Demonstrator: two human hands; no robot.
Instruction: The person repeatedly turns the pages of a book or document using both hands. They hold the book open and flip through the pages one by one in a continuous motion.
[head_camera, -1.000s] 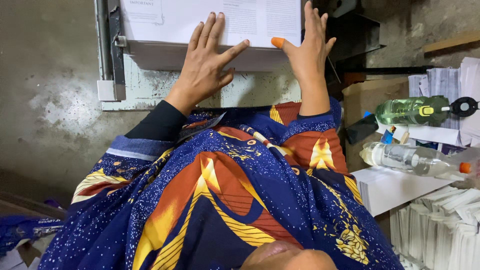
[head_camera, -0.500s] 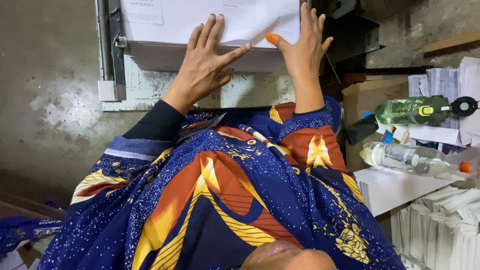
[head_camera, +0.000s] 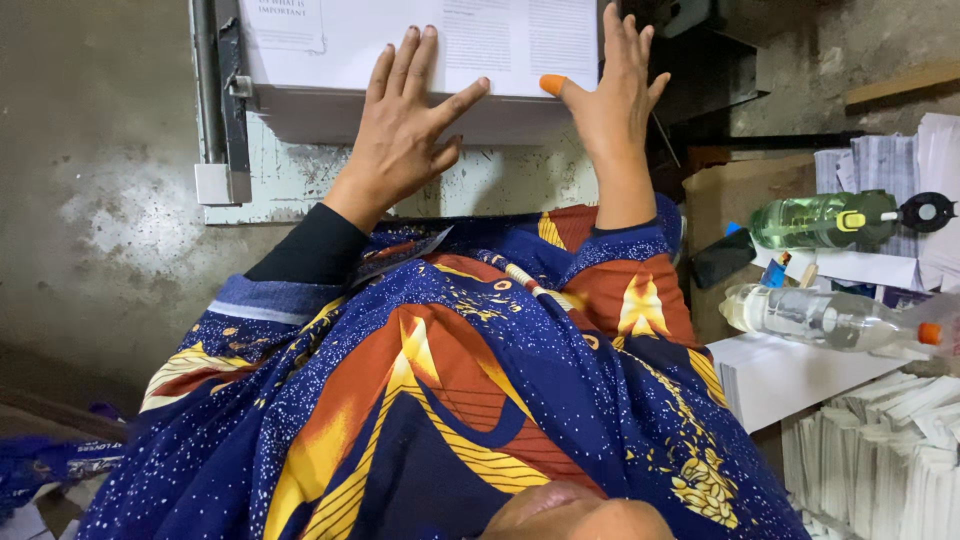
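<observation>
A: Far left first: grey bar (head_camera: 206, 80) upright along the counter (head_camera: 300, 180) edge. Then left hand (head_camera: 405, 125), flat on the sheets (head_camera: 420, 40), fingers spread, palm down, closed on nothing.

B: And beside it?

A: Right hand (head_camera: 615, 90), also wide open, fingers up along the stack's right edge, orange cot (head_camera: 553, 84) on the thumb touching the paper. Gripping nothing, only pressing and steadying.

B: Stack's place?

A: On the counter at the top of view, under both hands, front edge overhanging a little.

B: Which way lying?

A: Long axis across, left to right; text lines parallel to it. Far end cut off by the frame.

B: Doing the squaring well?

A: Probably: left palm kept flat as anchor, right hand nudging the side edge evenly, cot used to catch single sheets without creasing.

B: Further right?

A: Green bottle (head_camera: 820, 218) and clear bottle (head_camera: 825, 315) lying sideways, white paper piles (head_camera: 880, 450) below.
</observation>
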